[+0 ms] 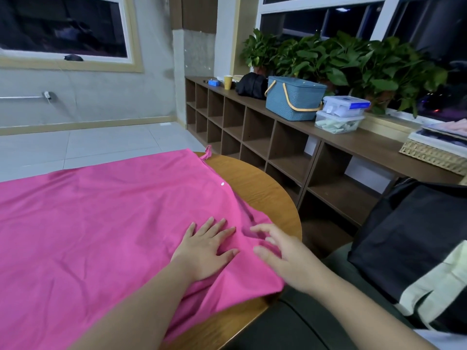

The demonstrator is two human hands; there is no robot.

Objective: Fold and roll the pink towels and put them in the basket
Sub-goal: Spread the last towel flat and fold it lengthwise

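Observation:
A large pink towel point(106, 223) lies spread over a round wooden table point(262, 188), covering most of it and hanging past the left edge of view. My left hand point(206, 248) presses flat on the towel near its right edge, fingers straight and spread. Just to its right, my right hand point(280, 253) hovers over the towel's right corner with fingers loosely spread, holding nothing. A blue basket point(293, 101) with yellow handles stands on the shelf top at the back right, far from both hands.
A low wooden cubby shelf point(252, 137) runs along the right wall under the windows, bearing potted plants point(341, 61), clear plastic boxes point(341, 114), a yellow cup point(228, 82) and a wicker tray point(434, 152). A dark bag point(409, 238) sits at my right.

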